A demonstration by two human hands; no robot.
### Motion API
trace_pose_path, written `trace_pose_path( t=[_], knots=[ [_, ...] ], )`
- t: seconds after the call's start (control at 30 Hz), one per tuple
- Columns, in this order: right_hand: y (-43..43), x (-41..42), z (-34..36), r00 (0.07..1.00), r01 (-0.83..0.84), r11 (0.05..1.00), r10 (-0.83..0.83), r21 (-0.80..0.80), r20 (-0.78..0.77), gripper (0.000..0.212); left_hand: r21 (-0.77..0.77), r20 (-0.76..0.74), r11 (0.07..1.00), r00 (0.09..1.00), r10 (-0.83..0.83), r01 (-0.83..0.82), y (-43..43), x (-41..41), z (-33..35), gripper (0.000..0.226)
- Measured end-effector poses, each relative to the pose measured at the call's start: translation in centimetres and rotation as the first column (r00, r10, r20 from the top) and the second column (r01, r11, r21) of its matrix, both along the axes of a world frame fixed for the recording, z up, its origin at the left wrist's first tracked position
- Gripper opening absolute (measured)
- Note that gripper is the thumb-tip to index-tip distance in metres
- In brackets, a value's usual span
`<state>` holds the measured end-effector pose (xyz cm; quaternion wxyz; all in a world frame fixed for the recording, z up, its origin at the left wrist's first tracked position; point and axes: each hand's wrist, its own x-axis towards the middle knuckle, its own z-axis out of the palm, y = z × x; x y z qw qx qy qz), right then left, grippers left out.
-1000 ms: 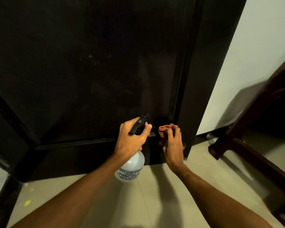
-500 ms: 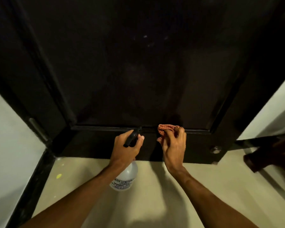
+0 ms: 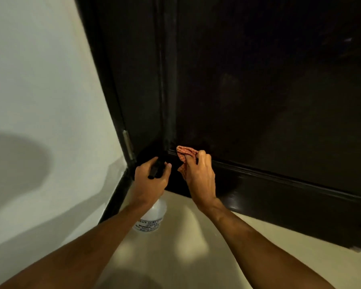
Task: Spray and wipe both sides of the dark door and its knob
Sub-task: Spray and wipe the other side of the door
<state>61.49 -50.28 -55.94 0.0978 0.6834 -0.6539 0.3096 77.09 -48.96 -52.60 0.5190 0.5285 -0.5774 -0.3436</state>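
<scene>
Head view, looking down at the bottom corner of the dark door [image 3: 258, 90], which fills the upper right of the frame, its lower rail running just above the pale floor [image 3: 196, 236]. Left hand [image 3: 152, 180] grips the spray bottle [image 3: 152, 217] by its neck, fingers [image 3: 168, 165] curled round the black trigger head [image 3: 155, 170]. The bottle's clear body hangs below the wrist, printed label facing the camera, text too blurred to read fully. Can't tell whether the bottle's base touches the floor. Right hand [image 3: 199, 176] is just beside the left, closer to the door, its fingers [image 3: 204, 157] pinching a bunched orange-red checked cloth [image 3: 184, 154]. The cloth is pressed on the door at the ledge where the flat panel meets the lower rail, near the hinge-side edge, with a loose corner hanging under the palm. The two hands are near but apart. A metal hinge [image 3: 128, 144] shows on the dark door frame [image 3: 113, 80] left of the hands. A white wall [image 3: 40, 80] takes up the left side, with a soft shadow on it. Both forearms are bare and come in from the bottom edge. The lower rail looks glossy right of the right wrist.
</scene>
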Motion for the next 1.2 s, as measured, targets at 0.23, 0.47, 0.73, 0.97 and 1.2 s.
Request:
trace_pose_path(
  t=[0.23, 0.47, 0.73, 0.97, 1.2],
  knots=[
    [-2.9, 5.5, -0.4, 0.948, -0.052, 0.999, 0.055, 0.018, -0.315, 0.052, -0.033, 0.005, 0.998, 0.999, 0.045, -0.045, -1.3, 6.1, -0.4, 0.025],
    [-3.8, 4.9, 8.3, 0.627, -0.183, 0.98, 0.051, -0.083, -0.778, 0.038, -0.091, -0.027, 0.994, 0.998, 0.063, -0.065, -2.7, 7.2, 1.8, 0.006],
    [-3.9, 2.8, 11.2, 0.349, -0.291, 0.95, 0.215, 0.112, -0.912, 0.055, -0.251, -0.028, 0.962, 0.994, 0.107, -0.111, -3.0, 6.3, 7.7, 0.013],
    [-4.9, 2.8, 23.9, 0.602, -0.289, 0.94, 0.03, -0.183, -0.798, 0.038, -0.16, -0.105, 0.985, 0.993, 0.053, -0.07, -1.5, 5.9, 12.5, 0.013],
    [-6.4, 2.8, 29.1, 0.695, -0.324, 0.915, 0.057, -0.242, -0.716, 0.062, -0.192, -0.17, 0.977, 0.983, 0.064, -0.096, -1.8, 6.3, 18.6, 0.014]
  ],
)
